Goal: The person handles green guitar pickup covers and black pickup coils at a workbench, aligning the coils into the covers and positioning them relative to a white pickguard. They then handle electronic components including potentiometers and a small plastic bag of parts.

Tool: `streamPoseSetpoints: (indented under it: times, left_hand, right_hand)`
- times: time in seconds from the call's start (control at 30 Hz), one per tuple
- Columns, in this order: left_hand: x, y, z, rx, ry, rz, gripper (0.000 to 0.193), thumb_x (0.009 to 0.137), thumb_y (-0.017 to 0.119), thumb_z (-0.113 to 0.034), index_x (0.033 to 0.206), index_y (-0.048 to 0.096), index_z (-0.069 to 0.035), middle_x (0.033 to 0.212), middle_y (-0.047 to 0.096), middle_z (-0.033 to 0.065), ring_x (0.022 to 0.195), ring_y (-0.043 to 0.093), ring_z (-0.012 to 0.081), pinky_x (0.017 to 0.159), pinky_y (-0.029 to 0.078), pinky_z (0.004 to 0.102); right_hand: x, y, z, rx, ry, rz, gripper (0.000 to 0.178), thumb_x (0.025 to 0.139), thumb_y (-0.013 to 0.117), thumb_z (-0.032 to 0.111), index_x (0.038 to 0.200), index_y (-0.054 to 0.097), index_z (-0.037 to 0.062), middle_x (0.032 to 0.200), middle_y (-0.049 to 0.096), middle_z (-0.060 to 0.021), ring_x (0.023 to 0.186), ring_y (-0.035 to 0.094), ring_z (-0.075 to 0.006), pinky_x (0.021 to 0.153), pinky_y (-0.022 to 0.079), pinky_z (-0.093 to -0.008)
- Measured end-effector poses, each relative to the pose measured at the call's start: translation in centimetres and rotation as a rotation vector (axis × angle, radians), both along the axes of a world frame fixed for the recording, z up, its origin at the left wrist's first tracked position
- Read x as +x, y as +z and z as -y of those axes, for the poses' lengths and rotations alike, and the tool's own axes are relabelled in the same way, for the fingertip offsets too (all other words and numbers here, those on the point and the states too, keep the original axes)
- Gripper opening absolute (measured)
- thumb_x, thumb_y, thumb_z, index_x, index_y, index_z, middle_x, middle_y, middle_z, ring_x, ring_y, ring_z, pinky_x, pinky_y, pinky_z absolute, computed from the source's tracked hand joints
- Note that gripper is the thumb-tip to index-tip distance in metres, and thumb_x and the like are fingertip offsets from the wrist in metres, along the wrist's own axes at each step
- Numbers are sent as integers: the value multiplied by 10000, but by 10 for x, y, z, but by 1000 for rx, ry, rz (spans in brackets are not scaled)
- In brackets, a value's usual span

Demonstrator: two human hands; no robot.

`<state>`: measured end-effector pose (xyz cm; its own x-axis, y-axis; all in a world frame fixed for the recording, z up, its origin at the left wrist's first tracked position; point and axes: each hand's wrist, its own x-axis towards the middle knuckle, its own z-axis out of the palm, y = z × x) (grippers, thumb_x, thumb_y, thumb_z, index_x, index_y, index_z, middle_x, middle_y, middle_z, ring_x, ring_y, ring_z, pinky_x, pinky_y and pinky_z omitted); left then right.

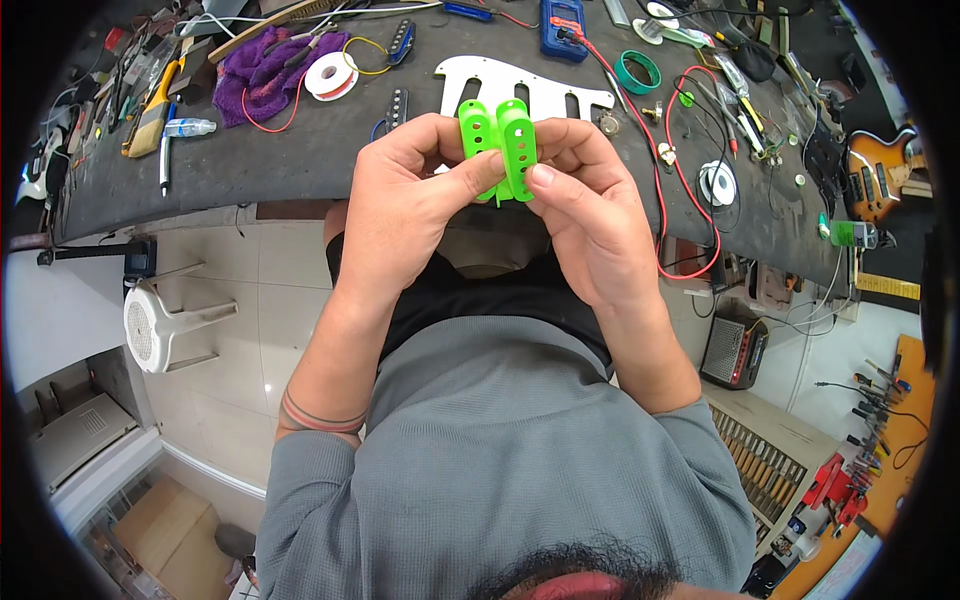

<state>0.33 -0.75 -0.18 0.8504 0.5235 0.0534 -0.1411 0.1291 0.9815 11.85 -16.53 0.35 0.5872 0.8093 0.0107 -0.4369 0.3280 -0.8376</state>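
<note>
Bright green guitar pickup covers are held up in front of the bench edge, pinched between both hands. My left hand (395,205) grips the left green pickup cover (475,122), its thumb pressed inward across the lower part. The right green pickup cover (518,130), with a row of round holes, is held by the thumb and fingers of my right hand (600,205). Between them more green plastic shows; whether the pieces are joined, I cannot tell. Just behind lies a white pickguard (520,78) with slots, partly covered by the hands.
Two loose pickups, one at the back (401,43) and one nearer (398,103), lie left of the pickguard. Around them are a wire spool (331,76), a purple cloth (265,75), a blue multimeter (563,28) with red leads and green tape (637,72). A white stool (150,325) stands left.
</note>
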Motion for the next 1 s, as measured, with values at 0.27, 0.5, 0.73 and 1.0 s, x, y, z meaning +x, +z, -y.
streamPoseSetpoints:
  times: [0.27,0.5,0.73,1.0]
  left_hand:
    - [6,-2,3,-238,48,66,174,998,833,-85,1089,763,46,947,776,61,842,724,102,747,597,262]
    - [6,-1,12,-123,136,78,197,995,840,-86,1121,769,47,973,788,76,866,738,110,781,622,258]
    - [4,-6,8,-178,89,94,207,1012,816,-78,1161,755,51,1026,799,104,919,769,148,843,672,319]
    - [8,0,15,-195,129,122,204,1037,784,-83,1189,731,44,1045,795,106,929,781,163,882,696,366]
  right_hand:
    - [-2,-7,-12,-2,-101,-117,318,1051,723,70,1343,640,-24,1279,715,-113,1182,694,-173,1068,550,-341]
    - [-13,-9,-14,-42,-235,85,300,1055,746,84,1323,669,-28,1255,734,-113,1170,700,-155,1029,566,-322]
    - [-14,-9,-11,-101,-239,261,263,1058,746,72,1302,693,-11,1252,745,-104,1145,721,-148,1009,575,-302]
    - [-20,-19,-18,-63,-363,584,194,1096,653,3,1271,731,-20,1261,697,-89,1115,699,-135,993,579,-298]
